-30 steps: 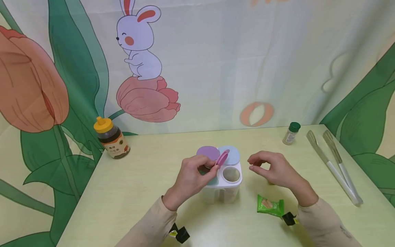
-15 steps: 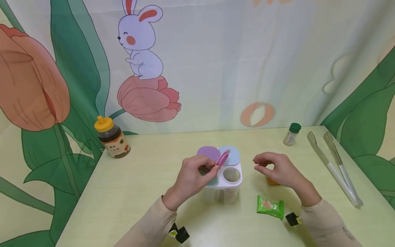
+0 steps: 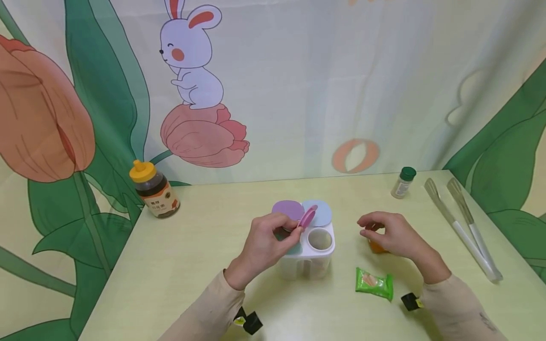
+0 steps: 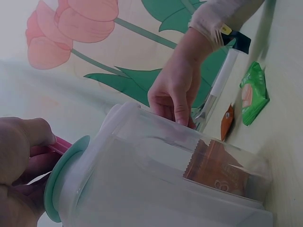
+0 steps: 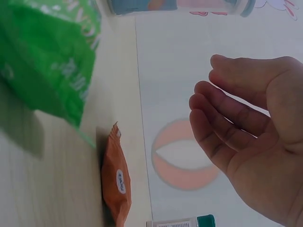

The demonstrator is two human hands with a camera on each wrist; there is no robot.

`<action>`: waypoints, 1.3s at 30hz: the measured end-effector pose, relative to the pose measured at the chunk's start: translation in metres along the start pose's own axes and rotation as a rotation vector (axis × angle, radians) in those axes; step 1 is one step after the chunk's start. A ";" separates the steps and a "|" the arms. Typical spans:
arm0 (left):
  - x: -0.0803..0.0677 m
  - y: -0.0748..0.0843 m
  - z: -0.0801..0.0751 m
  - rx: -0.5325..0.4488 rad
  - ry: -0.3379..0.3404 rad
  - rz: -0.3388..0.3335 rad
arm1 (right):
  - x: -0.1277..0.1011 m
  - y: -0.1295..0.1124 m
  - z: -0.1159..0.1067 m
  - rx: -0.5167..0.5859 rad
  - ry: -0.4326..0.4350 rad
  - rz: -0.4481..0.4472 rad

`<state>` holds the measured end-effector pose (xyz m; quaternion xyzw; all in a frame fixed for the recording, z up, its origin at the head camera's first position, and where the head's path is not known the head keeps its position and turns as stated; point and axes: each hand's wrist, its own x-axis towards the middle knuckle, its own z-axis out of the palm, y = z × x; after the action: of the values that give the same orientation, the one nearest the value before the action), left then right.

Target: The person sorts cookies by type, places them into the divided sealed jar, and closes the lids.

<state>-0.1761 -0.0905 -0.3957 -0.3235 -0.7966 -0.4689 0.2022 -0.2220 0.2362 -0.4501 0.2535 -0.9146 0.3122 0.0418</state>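
My left hand [image 3: 266,241] pinches a pink round lid [image 3: 308,216], tilted on edge above a clear storage box [image 3: 304,269] with a white top. Purple [image 3: 287,209], light blue [image 3: 317,213] and green [image 4: 61,182] lids cover its other compartments; the front right round opening [image 3: 320,239] is uncovered. Through the box wall, the left wrist view shows an orange-brown wrapped snack [image 4: 220,168] inside. My right hand [image 3: 394,235] hovers right of the box with loosely curled fingers, holding nothing. Below it, partly hidden, an orange snack packet [image 3: 377,247] lies on the table.
A green snack packet [image 3: 374,284] lies in front of the right hand. At the back left stands a honey bottle [image 3: 155,194] with a yellow cap. A green-capped shaker [image 3: 403,183] and long tongs [image 3: 467,232] are at the right.
My right hand has drawn away from the box to the right, and more of the orange packet under it now shows. The left hand and pink lid stay in place.
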 end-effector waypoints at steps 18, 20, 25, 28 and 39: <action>0.000 0.000 -0.001 0.004 -0.007 -0.004 | -0.010 0.015 -0.005 -0.035 -0.059 0.067; 0.000 0.001 -0.001 0.000 -0.004 0.000 | -0.010 0.017 -0.005 -0.034 -0.063 0.073; 0.000 0.001 0.000 0.001 -0.006 -0.002 | -0.011 0.021 -0.005 -0.035 -0.080 0.094; 0.000 0.001 0.000 0.002 -0.010 -0.010 | -0.011 0.023 -0.006 -0.044 -0.091 0.104; 0.000 0.000 -0.001 -0.009 -0.004 0.003 | -0.015 0.032 -0.006 -0.045 -0.191 0.124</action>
<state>-0.1759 -0.0909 -0.3953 -0.3262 -0.7944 -0.4717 0.2000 -0.2253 0.2677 -0.4660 0.2240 -0.9352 0.2678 -0.0594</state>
